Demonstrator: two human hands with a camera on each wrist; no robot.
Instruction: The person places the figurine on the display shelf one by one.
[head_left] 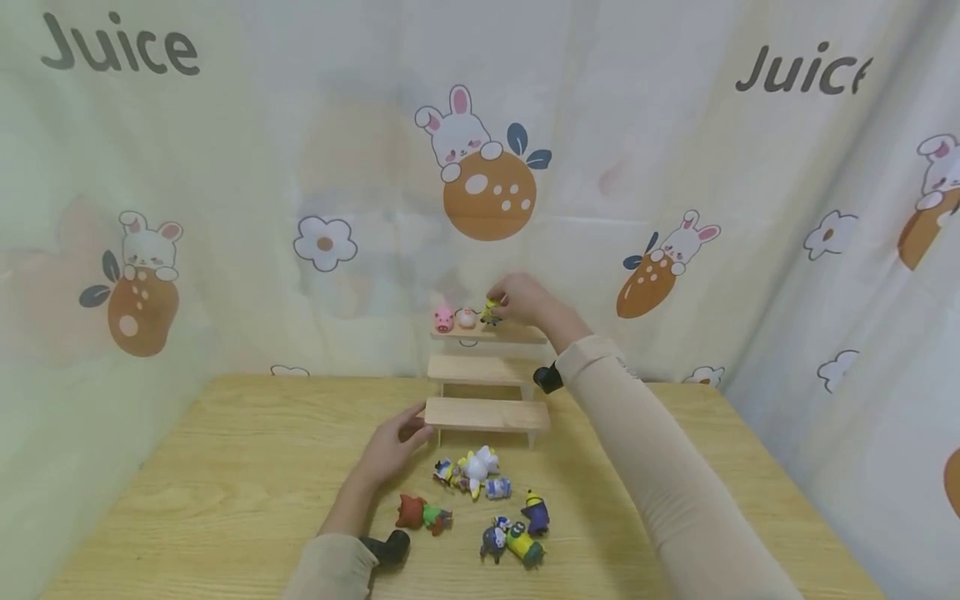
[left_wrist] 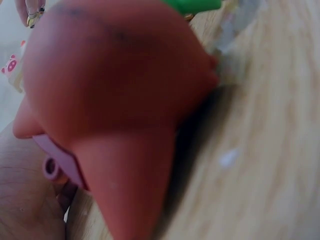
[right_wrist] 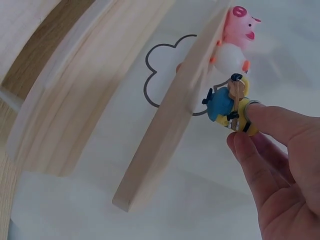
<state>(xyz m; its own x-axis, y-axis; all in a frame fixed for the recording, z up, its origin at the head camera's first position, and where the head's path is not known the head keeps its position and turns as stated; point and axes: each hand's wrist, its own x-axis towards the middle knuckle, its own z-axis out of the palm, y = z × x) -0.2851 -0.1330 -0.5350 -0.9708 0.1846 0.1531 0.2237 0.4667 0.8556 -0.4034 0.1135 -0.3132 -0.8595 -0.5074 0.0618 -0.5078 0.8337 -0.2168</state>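
Note:
My right hand (head_left: 525, 298) pinches a small yellow minion figure (right_wrist: 232, 105) by its head, between thumb and fingertips. The figure, with blue clothes and a tiny guitar, is at the top step of a wooden tiered stand (head_left: 487, 412). Beside it on that step are a round white figure (head_left: 467, 317) and a pink pig figure (head_left: 444, 319). My left hand (head_left: 390, 446) rests its fingers against the left end of the lowest step. A red-headed figure (left_wrist: 115, 75) fills much of the left wrist view, hiding most of that hand.
In front of the stand lie a white figure (head_left: 477, 467), a blue-and-white piece (head_left: 498, 487), a red and green figure (head_left: 423, 513), a dark-blue minion (head_left: 536, 512), a yellow-green figure (head_left: 525, 546) and a grey-blue one (head_left: 493, 540). A printed curtain (head_left: 360, 167) hangs behind the wooden table (head_left: 247, 467).

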